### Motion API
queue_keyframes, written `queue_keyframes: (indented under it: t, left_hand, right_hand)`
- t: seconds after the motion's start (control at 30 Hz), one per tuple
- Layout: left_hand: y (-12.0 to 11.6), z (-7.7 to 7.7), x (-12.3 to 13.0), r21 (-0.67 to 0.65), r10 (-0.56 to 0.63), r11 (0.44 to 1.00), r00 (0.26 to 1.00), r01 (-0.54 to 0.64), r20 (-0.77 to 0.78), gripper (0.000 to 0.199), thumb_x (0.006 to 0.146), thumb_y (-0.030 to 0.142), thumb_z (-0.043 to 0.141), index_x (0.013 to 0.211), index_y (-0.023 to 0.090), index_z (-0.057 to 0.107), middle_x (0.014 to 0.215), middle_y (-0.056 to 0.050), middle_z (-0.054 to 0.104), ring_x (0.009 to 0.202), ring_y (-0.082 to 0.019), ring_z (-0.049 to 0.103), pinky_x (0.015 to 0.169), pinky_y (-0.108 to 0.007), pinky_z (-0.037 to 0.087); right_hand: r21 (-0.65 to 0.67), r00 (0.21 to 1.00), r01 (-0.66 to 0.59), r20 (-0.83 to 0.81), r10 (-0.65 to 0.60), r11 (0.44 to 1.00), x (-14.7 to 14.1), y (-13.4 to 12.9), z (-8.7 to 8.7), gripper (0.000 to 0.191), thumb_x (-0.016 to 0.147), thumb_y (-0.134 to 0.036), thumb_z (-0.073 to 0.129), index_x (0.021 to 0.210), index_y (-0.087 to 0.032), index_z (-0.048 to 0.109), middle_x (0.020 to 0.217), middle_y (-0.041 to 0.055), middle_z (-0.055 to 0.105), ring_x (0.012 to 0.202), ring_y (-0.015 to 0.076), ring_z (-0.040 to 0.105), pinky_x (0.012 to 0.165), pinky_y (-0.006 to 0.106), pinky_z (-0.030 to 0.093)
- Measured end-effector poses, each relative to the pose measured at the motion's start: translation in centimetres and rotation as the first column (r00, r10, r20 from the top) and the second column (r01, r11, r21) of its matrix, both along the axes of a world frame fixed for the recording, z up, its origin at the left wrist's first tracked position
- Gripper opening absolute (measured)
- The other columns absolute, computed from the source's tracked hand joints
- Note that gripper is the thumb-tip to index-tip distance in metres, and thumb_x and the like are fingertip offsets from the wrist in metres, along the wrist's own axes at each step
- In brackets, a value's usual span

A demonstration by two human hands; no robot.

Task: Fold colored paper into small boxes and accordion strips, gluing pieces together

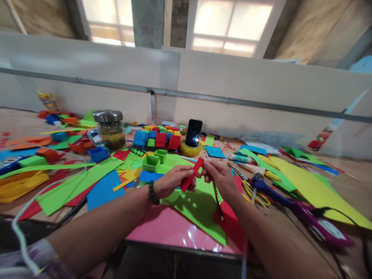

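My left hand (177, 180), with a dark green bead bracelet at the wrist, pinches a narrow red paper strip (193, 175) that slants up to the right. At the strip's upper end, the fingers of my right hand (220, 176) close together on it. Beneath both hands lies a large light green paper sheet (194, 209). A thin dark stick-like tool (218, 203) shows below my right palm; whether it is held or lying there I cannot tell. Two small open green paper boxes (151, 163) stand just beyond my left hand, beside blue paper.
Folded paper cubes (160, 140) and a phone (193, 133) propped on a yellow tape roll (190, 149) stand behind. A lidded glass mug (109, 130) is at left. Scissors (255, 192), a purple-and-blue glue gun (305, 217) with a cord and yellow sheets (322, 190) lie at right.
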State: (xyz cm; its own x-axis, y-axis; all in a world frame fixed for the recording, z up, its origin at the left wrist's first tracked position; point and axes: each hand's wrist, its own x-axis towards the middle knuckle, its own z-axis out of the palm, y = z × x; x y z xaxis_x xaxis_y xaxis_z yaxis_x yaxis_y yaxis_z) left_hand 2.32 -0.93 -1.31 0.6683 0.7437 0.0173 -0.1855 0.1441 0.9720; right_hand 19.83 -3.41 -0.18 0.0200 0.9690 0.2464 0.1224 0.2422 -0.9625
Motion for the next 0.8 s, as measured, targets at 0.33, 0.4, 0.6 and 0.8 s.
queue_keyframes:
  t: [0.33,0.4,0.6,0.8]
  left_hand:
    - [0.1,-0.5,-0.1,-0.157,-0.154,0.976,0.988,0.149,-0.019,0.034,0.080,0.042,0.057,0.091,0.011,0.065,0.075,-0.008,0.070,0.062,-0.017,0.066,0.062,-0.027,0.047]
    - [0.5,-0.9,-0.1,-0.216,-0.175,0.961,0.985,0.171,0.004,0.038,0.082,0.043,0.051,0.095,0.010,0.065,0.079,-0.011,0.071,0.065,-0.018,0.067,0.064,-0.028,0.047]
    - [0.8,-0.9,-0.3,-0.194,-0.139,0.971,0.990,0.141,0.024,0.030,0.080,0.033,0.054,0.092,0.009,0.067,0.079,-0.011,0.073,0.065,-0.018,0.068,0.064,-0.027,0.048]
    - [0.8,-0.8,-0.3,-0.260,-0.145,0.953,0.988,0.154,0.052,0.030,0.079,0.036,0.054,0.087,0.009,0.064,0.078,-0.011,0.073,0.064,-0.017,0.068,0.062,-0.025,0.047]
  right_hand:
    - [-0.089,1.000,-0.009,-0.003,0.008,0.996,-0.1,-0.2,-0.1,0.031,0.071,-0.045,0.070,0.063,-0.017,0.059,0.051,-0.0033,0.057,0.042,0.0069,0.044,0.042,0.020,0.034]
    - [-0.095,1.000,0.016,-0.012,-0.017,0.995,-0.1,-0.1,-0.3,0.030,0.070,-0.044,0.070,0.062,-0.018,0.060,0.050,-0.0033,0.057,0.041,0.0066,0.043,0.041,0.020,0.032]
    - [-0.109,0.999,0.025,-0.043,-0.030,0.994,0.1,0.2,-0.6,0.030,0.073,-0.042,0.066,0.056,-0.017,0.060,0.050,-0.0020,0.056,0.041,0.0067,0.042,0.041,0.021,0.032]
    - [-0.062,0.997,0.074,-0.001,-0.075,0.995,0.3,0.2,-0.5,0.032,0.074,-0.041,0.064,0.053,-0.017,0.059,0.048,-0.0020,0.055,0.041,0.0070,0.042,0.041,0.021,0.032]
